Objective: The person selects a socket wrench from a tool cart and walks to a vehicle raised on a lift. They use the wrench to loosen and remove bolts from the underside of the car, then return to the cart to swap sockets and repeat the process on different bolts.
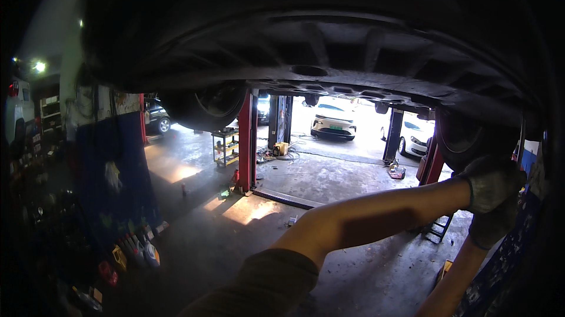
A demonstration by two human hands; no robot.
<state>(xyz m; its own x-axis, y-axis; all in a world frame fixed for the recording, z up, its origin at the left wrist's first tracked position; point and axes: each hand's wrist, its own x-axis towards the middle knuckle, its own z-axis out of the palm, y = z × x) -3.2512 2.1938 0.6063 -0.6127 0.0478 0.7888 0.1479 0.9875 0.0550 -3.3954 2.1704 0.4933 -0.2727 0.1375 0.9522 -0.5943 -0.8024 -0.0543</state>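
Overhead is the dark underside of a raised car (300,54), with a ribbed panel that has a rounded opening in it. My left hand (490,186), in a dark work glove, reaches across to the far right. Just below it is my right hand (493,226), also gloved. Both are beside a wheel (461,140) of the car, close together in deep shadow. Their fingers are lost in the dark, and whether they hold anything cannot be seen. Another wheel (207,105) hangs at the left.
Red lift posts (246,145) stand at left and right. A tool trolley (226,147) is behind the left post. Several bottles (151,253) line the blue wall (117,175). Hoses (289,154) lie on the floor. Outside, a white car (333,121) faces me.
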